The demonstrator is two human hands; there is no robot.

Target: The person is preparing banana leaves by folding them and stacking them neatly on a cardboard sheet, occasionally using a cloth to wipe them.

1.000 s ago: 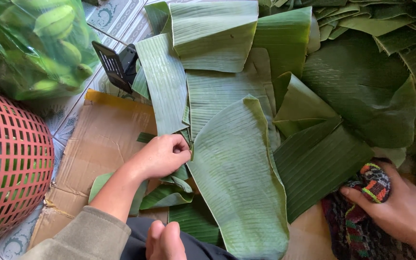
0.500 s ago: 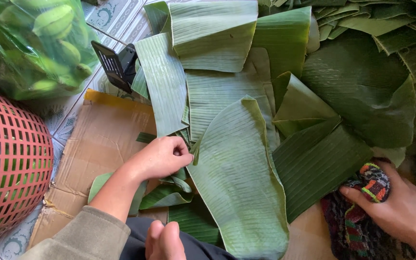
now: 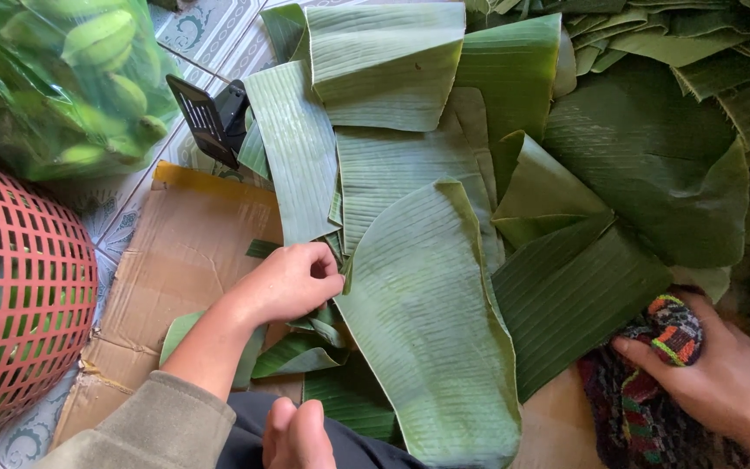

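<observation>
A big pale-green banana leaf strip [image 3: 431, 321] is laid out across the middle, over a whole pile of darker banana leaves [image 3: 644, 165]. Its left edge is pinched by the left hand [image 3: 288, 282], fingers curled in tight around the leaf edge, right where some small leaf scraps [image 3: 305, 347] are bunched up. Over at the lower right, a knitted multicoloured cloth [image 3: 653, 382] is gripped by the right hand [image 3: 718, 378], fingers closed around a bunched part of it, just beside the leaf pile. Everything's sat on flattened cardboard [image 3: 175, 260] spread over a tiled floor [image 3: 210, 26]. A red plastic basket [image 3: 19, 295] is seen at the left edge, a clear bag of green bananas [image 3: 71, 78] above it, and a black plastic clip-like thing [image 3: 206, 117] is tucked by the leaves.
</observation>
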